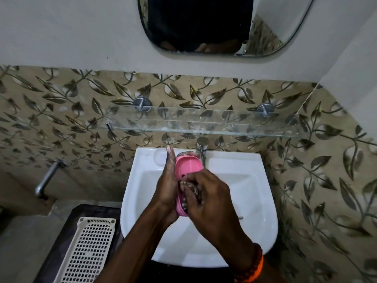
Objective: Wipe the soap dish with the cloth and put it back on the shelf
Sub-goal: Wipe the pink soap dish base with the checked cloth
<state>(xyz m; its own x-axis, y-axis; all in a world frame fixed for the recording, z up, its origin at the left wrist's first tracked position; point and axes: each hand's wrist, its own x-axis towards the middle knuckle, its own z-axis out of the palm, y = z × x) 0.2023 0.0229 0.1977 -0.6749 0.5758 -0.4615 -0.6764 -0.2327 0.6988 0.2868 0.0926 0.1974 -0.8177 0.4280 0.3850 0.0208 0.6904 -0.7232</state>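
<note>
While the left hand (168, 186) cradles the unlabelled pink soap dish (186, 167), the right hand (206, 198) pinches the cloth (191, 192) against it.

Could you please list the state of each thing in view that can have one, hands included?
soap dish: held on edge over the basin, off the shelf
cloth: bunched, pressed against the dish
left hand: fingers straight, supporting the dish
right hand: curled round the cloth
glass shelf: nothing standing on it, smeared
tap: no water visibly running
basin: no standing water visible
</note>
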